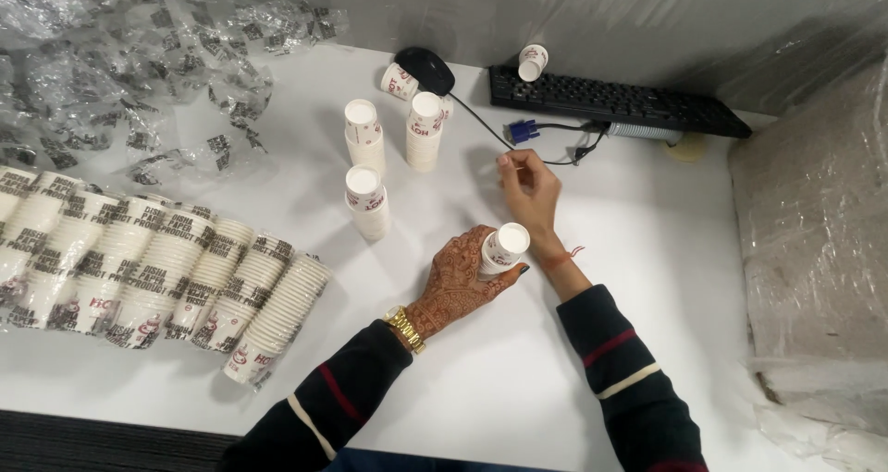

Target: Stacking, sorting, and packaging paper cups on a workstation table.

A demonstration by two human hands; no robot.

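**Two hands, one cup stack**

Far left, wrapped cup sleeves (157, 269) lie on the white table (481, 380). Three upright stacks (367, 199) stand mid-table. Left hand (458, 282) grips a small paper cup stack (502, 250), fingers wrapped around it. Right hand (529, 190) hovers just behind, fingertips pinched, apparently empty. Keyboard (615, 98) beyond.

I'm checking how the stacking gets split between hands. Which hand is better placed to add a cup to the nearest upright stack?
Probably the left hand: it holds a paper cup and lies nearer that stack. The right hand seems empty.
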